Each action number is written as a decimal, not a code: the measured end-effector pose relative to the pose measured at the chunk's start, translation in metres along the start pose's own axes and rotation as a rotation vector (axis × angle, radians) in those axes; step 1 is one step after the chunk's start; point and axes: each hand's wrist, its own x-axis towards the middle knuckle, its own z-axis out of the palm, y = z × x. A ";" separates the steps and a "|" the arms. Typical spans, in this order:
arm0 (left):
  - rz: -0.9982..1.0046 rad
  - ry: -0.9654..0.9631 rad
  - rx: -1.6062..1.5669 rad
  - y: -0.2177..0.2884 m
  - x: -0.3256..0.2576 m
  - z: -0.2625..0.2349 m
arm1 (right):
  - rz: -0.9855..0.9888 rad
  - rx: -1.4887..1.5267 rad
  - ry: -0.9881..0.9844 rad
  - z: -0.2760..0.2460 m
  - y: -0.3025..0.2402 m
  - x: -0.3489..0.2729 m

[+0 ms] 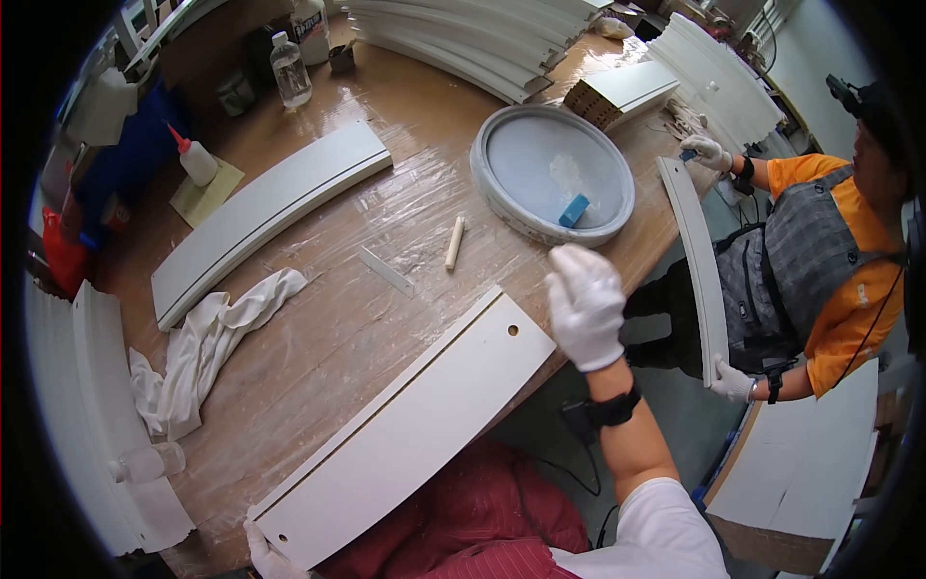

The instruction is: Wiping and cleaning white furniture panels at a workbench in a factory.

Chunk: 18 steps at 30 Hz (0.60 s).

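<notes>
A long white board [410, 429] with a dark groove along one edge and a hole near each end lies at a slant on the table's near edge. My left hand [272, 554], in a white glove, grips its lower left end. Beyond the board's other end, my right hand [585, 307], also gloved, is raised with curled fingers; whatever they hold, if anything, is hidden. Just past it stands a round grey tub lid [479, 172] with whitish residue and a blue block [574, 210] on it. A short pale stick [454, 243] and a flat metal strip [387, 270] lie mid-table.
Another grooved white board [280, 214] and a white cloth [212, 338] lie at left. Bottles [291, 69] and stacked white panels [453, 43] stand at the back. A co-worker [801, 251] at right holds a white board [696, 261] beside the table.
</notes>
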 end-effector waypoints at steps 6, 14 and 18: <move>0.017 0.022 0.035 -0.001 0.002 -0.003 | 0.114 -0.240 -0.240 0.007 0.069 0.060; -0.101 0.078 -0.102 -0.002 0.004 -0.015 | 0.580 -0.017 -0.320 0.045 0.114 0.127; -0.070 0.080 -0.074 -0.006 0.003 -0.011 | 0.572 -0.041 -0.276 0.061 0.111 0.142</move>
